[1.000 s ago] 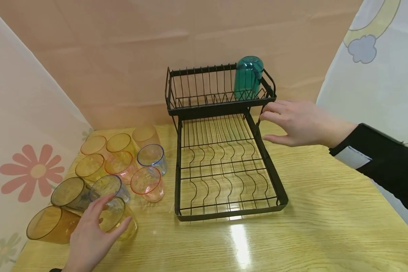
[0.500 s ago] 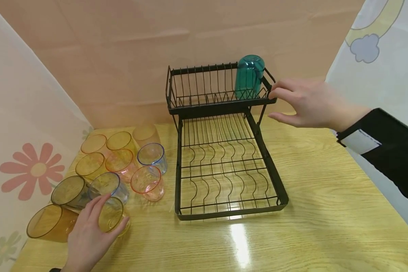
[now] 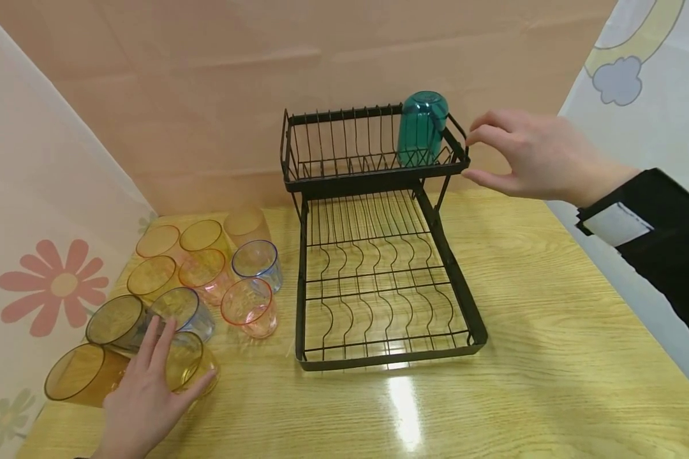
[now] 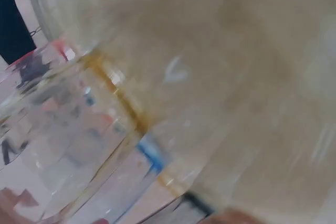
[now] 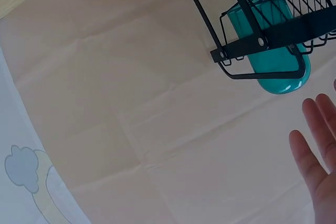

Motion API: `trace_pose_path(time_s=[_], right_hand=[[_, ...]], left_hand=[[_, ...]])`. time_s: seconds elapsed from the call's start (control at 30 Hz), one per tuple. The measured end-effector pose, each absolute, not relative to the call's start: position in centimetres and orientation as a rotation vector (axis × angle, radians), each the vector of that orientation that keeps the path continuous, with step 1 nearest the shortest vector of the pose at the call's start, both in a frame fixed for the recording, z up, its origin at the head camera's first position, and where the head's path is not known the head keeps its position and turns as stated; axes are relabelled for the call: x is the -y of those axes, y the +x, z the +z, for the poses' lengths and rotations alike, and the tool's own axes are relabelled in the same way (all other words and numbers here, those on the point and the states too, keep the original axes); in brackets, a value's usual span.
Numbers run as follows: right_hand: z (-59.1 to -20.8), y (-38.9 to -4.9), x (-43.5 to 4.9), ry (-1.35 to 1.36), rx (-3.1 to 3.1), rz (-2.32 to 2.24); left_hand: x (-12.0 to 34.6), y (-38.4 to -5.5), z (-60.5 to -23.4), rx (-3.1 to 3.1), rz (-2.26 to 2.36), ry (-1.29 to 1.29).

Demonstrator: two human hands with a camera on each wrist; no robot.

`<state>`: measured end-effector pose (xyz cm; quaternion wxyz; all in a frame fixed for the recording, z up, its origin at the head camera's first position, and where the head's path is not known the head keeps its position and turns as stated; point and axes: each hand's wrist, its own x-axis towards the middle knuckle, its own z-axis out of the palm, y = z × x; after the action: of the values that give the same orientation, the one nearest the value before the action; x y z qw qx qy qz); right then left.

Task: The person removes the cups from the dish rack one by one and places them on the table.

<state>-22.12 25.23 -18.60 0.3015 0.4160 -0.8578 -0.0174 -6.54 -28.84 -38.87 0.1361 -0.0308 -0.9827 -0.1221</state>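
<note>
In the head view my left hand (image 3: 143,392) spreads its fingers at a yellow glass (image 3: 186,363) in the near left group, thumb on the right side of the glass and fingers behind; whether skin touches glass I cannot tell. My right hand (image 3: 542,156), fingers slightly bent, hovers at the right end of a black two-tier dish rack (image 3: 390,368), holding nothing. A teal glass (image 3: 423,127) stands upside down in the upper tier's right end; the right wrist view shows that teal glass (image 5: 278,72) apart from the fingers (image 5: 310,156). Blurred clear glass fills the left wrist view.
Several tumblers stand mouth up at the left: an amber one (image 3: 83,376), a grey one (image 3: 117,325), blue-rimmed (image 3: 258,261) and red-rimmed ones (image 3: 249,309). The rack takes up the table's middle. A cloth backdrop (image 3: 218,127) closes off the rear.
My right hand has moved up and right along the rack's end. The yellow glass has shifted slightly left, and my left fingers have spread and straightened.
</note>
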Motion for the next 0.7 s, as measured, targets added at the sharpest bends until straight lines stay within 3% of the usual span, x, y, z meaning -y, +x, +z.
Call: trace_pose_path(time_s=[0.33, 0.7], right_hand=[[-17.9, -22.4, -25.4, 0.866, 2.464, -0.086], [-16.4, -23.7, -25.8, 0.715, 2.591, -0.119]], left_hand=[[29.2, -7.4, -36.2, 2.821, -0.193, -0.208], [27.0, -10.9, -32.1, 2.674, -0.151, -0.389]])
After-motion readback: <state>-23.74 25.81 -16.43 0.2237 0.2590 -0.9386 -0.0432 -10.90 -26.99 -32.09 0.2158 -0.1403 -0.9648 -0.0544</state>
